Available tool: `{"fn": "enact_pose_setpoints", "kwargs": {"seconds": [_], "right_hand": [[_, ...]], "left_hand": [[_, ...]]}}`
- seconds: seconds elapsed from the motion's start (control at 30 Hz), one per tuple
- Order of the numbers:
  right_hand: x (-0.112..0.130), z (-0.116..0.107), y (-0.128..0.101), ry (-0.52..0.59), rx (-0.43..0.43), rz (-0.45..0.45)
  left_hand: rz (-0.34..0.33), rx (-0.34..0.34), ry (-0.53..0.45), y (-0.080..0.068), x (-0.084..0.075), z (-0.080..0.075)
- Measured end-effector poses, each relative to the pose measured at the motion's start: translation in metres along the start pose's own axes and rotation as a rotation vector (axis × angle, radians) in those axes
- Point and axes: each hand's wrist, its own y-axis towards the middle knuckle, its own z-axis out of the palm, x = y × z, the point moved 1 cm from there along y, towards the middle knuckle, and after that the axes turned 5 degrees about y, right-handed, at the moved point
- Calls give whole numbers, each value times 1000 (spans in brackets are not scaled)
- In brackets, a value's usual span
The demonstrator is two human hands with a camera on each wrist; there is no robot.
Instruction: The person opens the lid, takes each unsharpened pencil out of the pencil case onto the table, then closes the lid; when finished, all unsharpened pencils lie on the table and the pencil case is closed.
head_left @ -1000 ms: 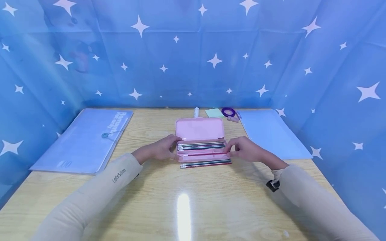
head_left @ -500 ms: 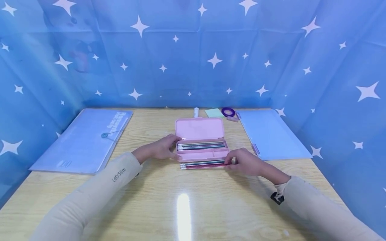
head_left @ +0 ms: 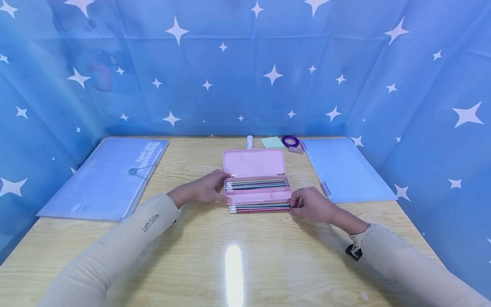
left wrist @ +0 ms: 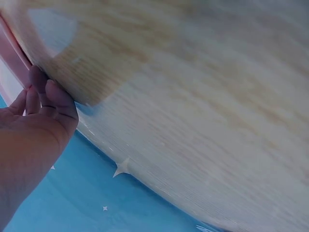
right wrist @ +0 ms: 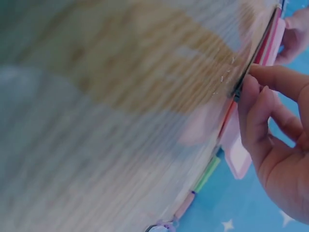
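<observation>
A pink pencil case (head_left: 254,163) lies with its lid raised on the table. Several pencils (head_left: 256,184) fill its back compartment; the divided front one holds none. My left hand (head_left: 205,187) grips the case's left end, thumb at the front corner and fingers at the back. Along the front side lies a row of several pencils (head_left: 261,208), white-tipped ends to the left. At the row's right end, my right hand (head_left: 311,205) pinches pencil ends between thumb and fingers. A dark pencil (right wrist: 256,53) runs into that pinch in the right wrist view.
Behind the case stand a white tube (head_left: 249,142), a green sticky-note pad (head_left: 272,142), a purple tape roll (head_left: 290,141) and a small pinkish block (head_left: 296,150). A document folder (head_left: 103,179) lies left, a spiral notebook (head_left: 347,170) right. A starry blue curtain (head_left: 245,68) surrounds the table.
My right hand has brought a red pencil from the front compartment to the row before the case, then slid slightly right along the row. My left hand keeps its hold.
</observation>
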Motion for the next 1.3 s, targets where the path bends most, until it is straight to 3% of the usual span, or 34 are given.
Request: {"fn": "enact_pose_setpoints", "kwargs": {"seconds": [0.4, 0.53, 0.93, 1.3], "right_hand": [[3, -1, 3, -22, 11, 31], [9, -6, 8, -36, 2, 4], [3, -17, 52, -42, -5, 1], [-17, -20, 73, 31, 112, 10]], "left_hand": [[7, 2, -18, -1, -1, -1], [0, 0, -6, -1, -1, -1], [2, 0, -14, 0, 0, 1], [-4, 2, -3, -1, 1, -1]]}}
